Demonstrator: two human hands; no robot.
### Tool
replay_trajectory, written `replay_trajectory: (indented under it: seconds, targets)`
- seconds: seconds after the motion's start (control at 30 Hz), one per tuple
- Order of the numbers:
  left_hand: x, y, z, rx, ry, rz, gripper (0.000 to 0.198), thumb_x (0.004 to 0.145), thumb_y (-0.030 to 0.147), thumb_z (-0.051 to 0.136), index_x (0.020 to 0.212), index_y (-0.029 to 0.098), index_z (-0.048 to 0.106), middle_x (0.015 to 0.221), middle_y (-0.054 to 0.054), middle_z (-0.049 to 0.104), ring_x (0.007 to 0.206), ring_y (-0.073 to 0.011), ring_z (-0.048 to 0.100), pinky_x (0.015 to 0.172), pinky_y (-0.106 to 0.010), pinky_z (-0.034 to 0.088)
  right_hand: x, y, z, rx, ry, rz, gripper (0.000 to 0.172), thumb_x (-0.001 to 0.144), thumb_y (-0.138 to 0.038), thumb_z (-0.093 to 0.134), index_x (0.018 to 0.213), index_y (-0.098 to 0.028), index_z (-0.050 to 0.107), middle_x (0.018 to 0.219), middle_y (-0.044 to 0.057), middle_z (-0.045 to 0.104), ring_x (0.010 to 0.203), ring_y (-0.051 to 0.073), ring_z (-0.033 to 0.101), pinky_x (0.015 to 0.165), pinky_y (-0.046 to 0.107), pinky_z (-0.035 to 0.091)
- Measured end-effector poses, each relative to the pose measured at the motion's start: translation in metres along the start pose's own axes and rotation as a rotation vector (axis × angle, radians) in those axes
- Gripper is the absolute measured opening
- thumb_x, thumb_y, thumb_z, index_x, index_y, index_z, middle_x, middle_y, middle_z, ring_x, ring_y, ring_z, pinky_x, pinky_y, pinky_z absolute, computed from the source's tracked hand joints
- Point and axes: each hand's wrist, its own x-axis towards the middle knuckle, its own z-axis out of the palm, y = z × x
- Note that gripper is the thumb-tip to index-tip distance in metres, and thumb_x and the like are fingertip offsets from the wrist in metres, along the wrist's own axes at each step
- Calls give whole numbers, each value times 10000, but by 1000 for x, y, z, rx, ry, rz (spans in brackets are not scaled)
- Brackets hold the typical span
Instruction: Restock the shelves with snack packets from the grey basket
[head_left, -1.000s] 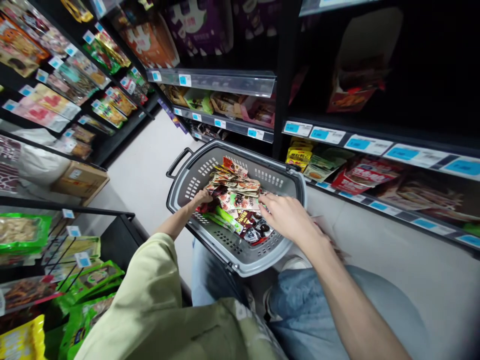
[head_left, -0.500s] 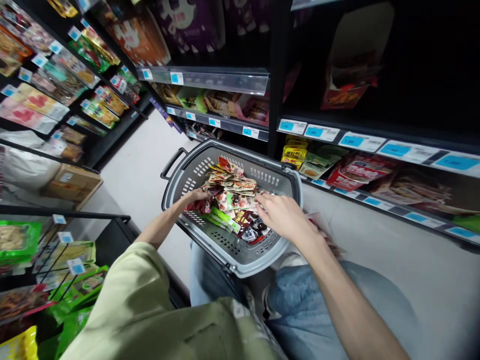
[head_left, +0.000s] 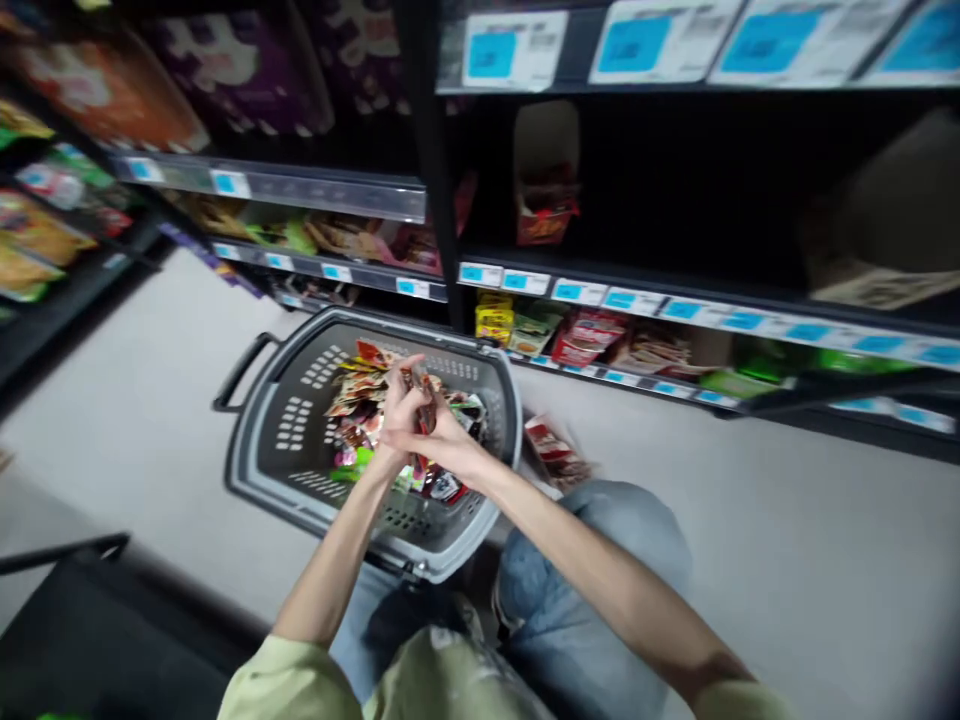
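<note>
A grey plastic shopping basket stands on the floor in front of my knees, heaped with several small snack packets. Above its middle my left hand and my right hand meet. Both are closed round a dark red snack packet lifted off the heap. The picture is smeared by motion, so the fingers' exact grip is unclear.
Black store shelves with blue price tags run along the far side, stocked with snack bags. A red packet lies on the pale floor right of the basket. The basket's black handle sticks out at its left. A dark rack stands at lower left.
My view has swung right and up. Both hands have left the heap, come together over the basket and lifted a packet between them.
</note>
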Motion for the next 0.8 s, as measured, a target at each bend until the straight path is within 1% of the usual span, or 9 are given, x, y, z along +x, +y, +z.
replay_trajectory:
  seconds: [0.07,0.17,0.27,0.33,0.4,0.53,0.63,0.73,0.8]
  targets:
    - [7,6,19,-164,-14,40,593,710,234,474,1299,241,543,1119,-38,591,1012,-208,578,905,-339,504,-4,-10,-11,-28,-5,-9,899,621,-429,890,1358,-254,407,1115,31,615,890,186,654,798,357,601]
    - [16,20,30,-236,-136,146,721,717,237,518,1431,288,426,1228,-28,595,1106,-217,570,990,-368,472,-12,-24,-29,-51,-36,33,878,655,-440,871,1364,-248,390,1057,25,618,760,169,653,709,358,604]
    - [20,32,32,-231,-254,251,629,766,269,540,1390,253,466,1301,-49,604,1217,-250,542,1093,-413,399,-16,-32,-39,-89,-12,-88,823,636,-378,891,1315,-228,450,1195,54,600,1042,213,643,930,373,555]
    - [21,33,33,-267,-254,243,433,842,337,516,1256,218,556,1184,-64,661,1146,-256,596,1042,-403,441,-15,-33,-42,-107,10,-146,811,616,-340,903,1300,-226,483,1239,52,595,1170,226,590,1029,374,496]
    - [21,27,36,-308,-197,195,363,923,452,440,1133,208,609,1051,-64,693,1031,-248,648,936,-376,502,-14,-32,-41,-101,14,-125,774,614,-326,903,1279,-227,520,1194,38,622,1143,220,602,1032,374,487]
    - [22,12,35,-266,-122,197,678,1002,586,154,909,210,710,1127,-72,711,1096,-246,644,989,-384,493,-11,-25,-36,-38,60,17,590,602,-345,902,1104,-202,628,931,-1,657,894,188,647,862,330,536]
    - [22,10,29,-175,-48,205,738,1016,572,136,781,221,741,1130,-61,738,1186,-255,617,1085,-407,433,-11,-20,-32,-3,123,94,512,575,-349,898,989,-202,634,739,-30,610,683,164,603,629,282,513]
    - [20,13,20,-111,-117,162,718,1017,575,171,887,233,788,1096,-57,760,1175,-268,636,1093,-425,435,-13,-21,-34,-38,195,139,371,598,-311,844,856,-200,602,638,-45,563,519,120,505,477,236,410]
    - [17,14,16,-126,-182,170,666,1021,564,186,1107,246,764,1220,-42,720,1230,-263,606,1124,-427,411,-14,-32,-42,-96,223,118,318,605,-262,789,850,-192,599,652,-39,579,488,101,482,449,220,379]
